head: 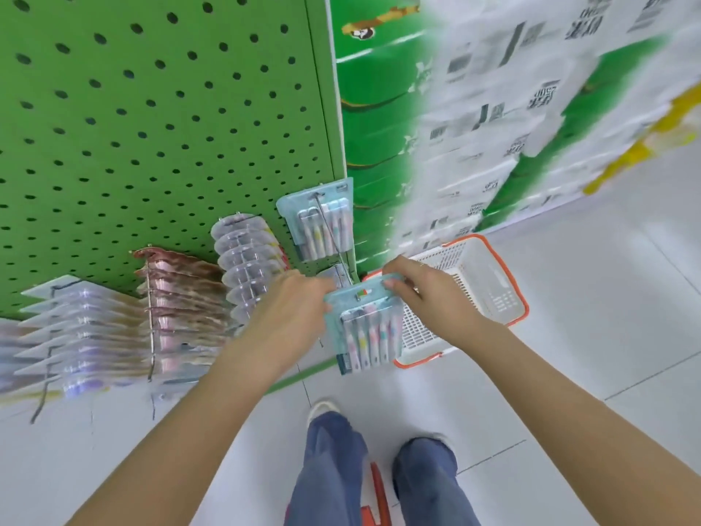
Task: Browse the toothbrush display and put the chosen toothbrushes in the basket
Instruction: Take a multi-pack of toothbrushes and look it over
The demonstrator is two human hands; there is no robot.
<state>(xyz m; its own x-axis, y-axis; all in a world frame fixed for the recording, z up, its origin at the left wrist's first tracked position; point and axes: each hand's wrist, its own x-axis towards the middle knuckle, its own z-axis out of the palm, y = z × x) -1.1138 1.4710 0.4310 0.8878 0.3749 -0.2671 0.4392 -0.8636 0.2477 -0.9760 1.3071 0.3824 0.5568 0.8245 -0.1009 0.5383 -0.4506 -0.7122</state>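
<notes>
just off the pegboard (151, 108), the toothbrush multipack (366, 324) is pinched at its top corners by the left hand (294, 309) and right hand (425, 290), probably to read it, beside the white, orange-rimmed basket (493, 267) on the floor, which looks empty, while a matching pack (322, 222) hangs on its hook.
</notes>
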